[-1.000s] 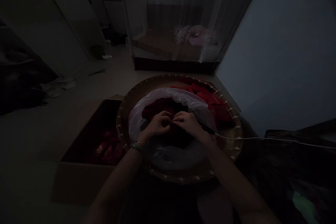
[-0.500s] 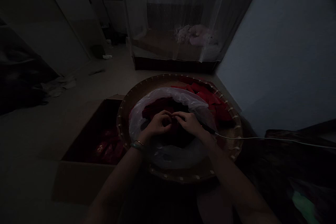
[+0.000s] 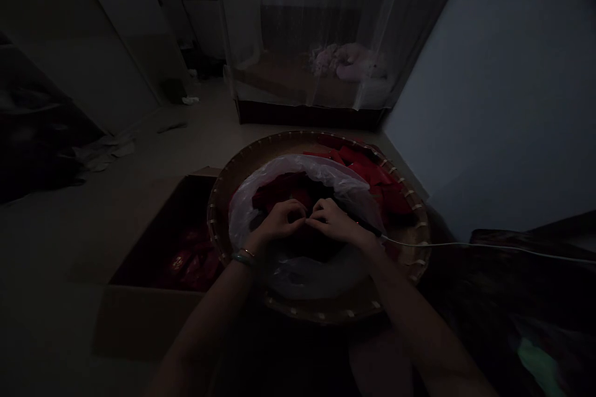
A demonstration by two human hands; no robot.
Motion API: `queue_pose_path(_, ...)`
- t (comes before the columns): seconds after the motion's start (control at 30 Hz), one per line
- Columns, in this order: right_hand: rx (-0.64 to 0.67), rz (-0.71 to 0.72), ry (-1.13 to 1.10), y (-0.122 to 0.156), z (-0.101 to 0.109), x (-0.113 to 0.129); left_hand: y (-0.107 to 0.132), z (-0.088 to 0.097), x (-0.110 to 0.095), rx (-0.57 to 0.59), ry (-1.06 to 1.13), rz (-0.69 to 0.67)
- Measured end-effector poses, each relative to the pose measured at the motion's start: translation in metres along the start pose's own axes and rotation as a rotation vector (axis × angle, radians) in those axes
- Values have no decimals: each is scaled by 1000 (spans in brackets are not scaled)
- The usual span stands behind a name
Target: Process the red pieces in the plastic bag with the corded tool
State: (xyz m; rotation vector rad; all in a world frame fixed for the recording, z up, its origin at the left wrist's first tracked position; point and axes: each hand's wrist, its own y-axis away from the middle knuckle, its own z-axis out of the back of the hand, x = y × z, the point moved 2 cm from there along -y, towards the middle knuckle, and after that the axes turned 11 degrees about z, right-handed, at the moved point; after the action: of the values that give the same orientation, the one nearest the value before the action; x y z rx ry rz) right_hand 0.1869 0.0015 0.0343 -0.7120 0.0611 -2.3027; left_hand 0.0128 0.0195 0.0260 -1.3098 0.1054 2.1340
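1. The left hand [image 3: 282,221] curls finger and thumb into a near-ring, and the right hand [image 3: 336,223] bends in from the other side. Their tips meet or almost meet; whether anything is pinched between them cannot be told in this gloom.
2. The right hand has just dropped a little, its tips now by the lower part of the left hand's curl instead of the top, while the left hand barely shifts. This suggests small fingertip work at one spot, with the left hand steadying.
3. Right below and behind the fingers lies the dark red material [image 3: 279,189], inside the mouth of an open, pale plastic bag [image 3: 241,217]; its folds are too dark to make out.
4. A slim dark object [image 3: 371,229] sits just beside the right wrist, with a white cable [image 3: 433,244] running off to the right.
5. The bag rests in a round woven tray [image 3: 265,152], with bright red pieces [image 3: 365,167] heaped along its far right side.
6. Beside the tray on the left stands an open cardboard box [image 3: 144,319], holding glossy red items [image 3: 190,263].
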Motion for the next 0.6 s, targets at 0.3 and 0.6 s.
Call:
queue_pose_path(0.3,-170,-206,-93,-4,-1,-13,-1,-2,8,-57,83,6)
queue_pose_path(0.6,-107,-74,-177,-3,-7,-12,1,5,-8,-281,3,-9)
